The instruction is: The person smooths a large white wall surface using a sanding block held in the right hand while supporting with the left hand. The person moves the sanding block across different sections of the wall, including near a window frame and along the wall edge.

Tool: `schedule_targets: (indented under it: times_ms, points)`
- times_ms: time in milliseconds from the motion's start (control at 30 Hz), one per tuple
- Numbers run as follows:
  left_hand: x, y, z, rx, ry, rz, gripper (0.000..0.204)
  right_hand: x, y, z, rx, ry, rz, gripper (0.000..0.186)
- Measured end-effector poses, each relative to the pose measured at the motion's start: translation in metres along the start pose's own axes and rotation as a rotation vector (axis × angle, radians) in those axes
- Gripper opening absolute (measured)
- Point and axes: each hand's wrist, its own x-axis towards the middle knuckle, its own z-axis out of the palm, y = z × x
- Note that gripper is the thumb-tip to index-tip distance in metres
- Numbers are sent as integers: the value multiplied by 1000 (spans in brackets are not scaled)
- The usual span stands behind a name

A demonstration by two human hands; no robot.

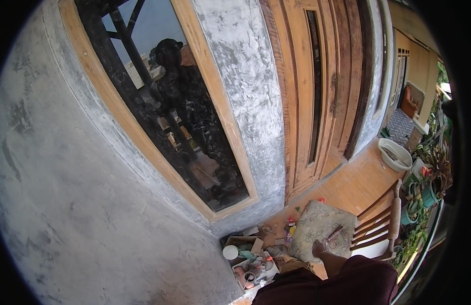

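Plainly, the relation that matters most, in our judgement, is how the tool [336, 232] lies to the right hand [321, 249]. We take it for our right from the way the forearm [334, 263] comes out by the maroon cloth [365, 272]; the left is out of view, so the right is the nearer of the two. The tool, a thin reddish-brown thing whose kind we cannot make out, lies over the patterned seat [307, 223] of the chair [394, 213]. Its long axis runs aslant, near end low and left by our fingers, far end up and right toward the chair's slatted back.

From our fingers, then, the tool points away and to the right, its near end at or just beside the fingertips. Whether they touch it, we cannot tell at this size. Nor can we tell whether the fingers are spread, pressed together or pinching that end; they are too small and blurred. If they do pinch it, the hold would seem to be at one end, with most of the length reaching beyond the hand. Left of the seat, well apart from the tool, we see a box [257, 246] and a white tub [230, 252] by the wall [159, 244].
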Motion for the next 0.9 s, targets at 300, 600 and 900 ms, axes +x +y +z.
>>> schedule_targets:
  times_ms: [300,600,900]
  points:
    - [2,2,-2,-15,-23,-11,59,4,-4,5,-16,-46,6,24]
    - [1,2,1,-19,7,-9,60,15,24,29,-46,-11,-2,23]
    - [0,0,-1,-20,-9,-31,59,14,14,21,-43,-52,-28,29]
